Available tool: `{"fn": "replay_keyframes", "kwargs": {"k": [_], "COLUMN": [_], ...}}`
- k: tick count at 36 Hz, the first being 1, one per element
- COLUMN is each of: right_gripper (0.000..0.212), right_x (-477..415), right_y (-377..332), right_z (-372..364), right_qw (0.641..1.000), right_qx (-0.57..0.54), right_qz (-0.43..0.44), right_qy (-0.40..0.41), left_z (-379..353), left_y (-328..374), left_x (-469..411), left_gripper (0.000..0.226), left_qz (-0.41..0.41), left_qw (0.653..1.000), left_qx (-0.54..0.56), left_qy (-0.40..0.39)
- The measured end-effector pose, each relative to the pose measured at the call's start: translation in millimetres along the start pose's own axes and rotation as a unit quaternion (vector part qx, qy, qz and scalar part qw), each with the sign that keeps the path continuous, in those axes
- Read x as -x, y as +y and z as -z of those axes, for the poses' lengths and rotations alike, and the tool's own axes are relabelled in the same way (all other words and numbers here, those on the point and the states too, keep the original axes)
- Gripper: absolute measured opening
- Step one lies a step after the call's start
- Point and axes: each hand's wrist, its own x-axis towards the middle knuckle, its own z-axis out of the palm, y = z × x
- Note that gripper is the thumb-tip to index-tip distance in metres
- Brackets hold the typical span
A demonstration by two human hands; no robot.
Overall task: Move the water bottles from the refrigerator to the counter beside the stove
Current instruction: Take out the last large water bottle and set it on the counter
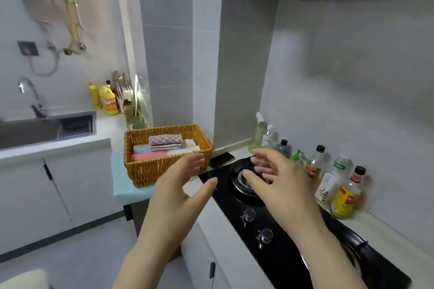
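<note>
Both my hands are raised in front of me over the near-left corner of the black gas stove (277, 237). My left hand (183, 185) is held out with straight, spread fingers and holds nothing. My right hand (279, 180) hovers above the left burner (242, 178), fingers relaxed and empty. A narrow strip of white counter (195, 186) lies between the stove and the wicker basket. No refrigerator is in view. Several bottles (345, 197) stand along the wall behind the stove; some are clear with caps, and I cannot tell whether any is a water bottle.
A wicker basket (145, 171) of folded cloths sits on a pale blue surface left of the stove. A dark phone (222, 159) lies behind the stove corner. The sink (30, 131) with tap, yellow detergent bottles (108, 101) and a knife rack are at the left.
</note>
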Motion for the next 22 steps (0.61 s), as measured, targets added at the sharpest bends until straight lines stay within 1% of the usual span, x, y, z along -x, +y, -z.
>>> {"fn": "replay_keyframes", "kwargs": {"k": [6, 11, 16, 20, 22], "right_gripper": [0.041, 0.036, 0.041, 0.042, 0.043], "right_x": [-20, -34, -47, -52, -51], "right_y": [-30, -50, -76, -91, -96], "right_z": [-34, -56, -78, -94, -102], "right_qw": [0.996, 0.986, 0.964, 0.942, 0.928], "right_qx": [-0.048, -0.088, -0.119, -0.148, -0.162], "right_qz": [0.065, 0.115, 0.180, 0.227, 0.251], "right_qy": [-0.049, -0.086, -0.153, -0.197, -0.221], "left_z": [41, 65, 85, 93, 95], "left_y": [-4, -2, 9, 19, 24], "left_x": [2, 5, 18, 33, 41], "left_gripper": [0.048, 0.045, 0.044, 0.054, 0.055], "left_qz": [0.021, 0.032, 0.057, 0.082, 0.095], "left_qw": [0.997, 0.989, 0.969, 0.946, 0.932], "left_qx": [-0.035, -0.083, -0.134, -0.167, -0.186], "left_qy": [0.067, 0.117, 0.200, 0.266, 0.296]}}
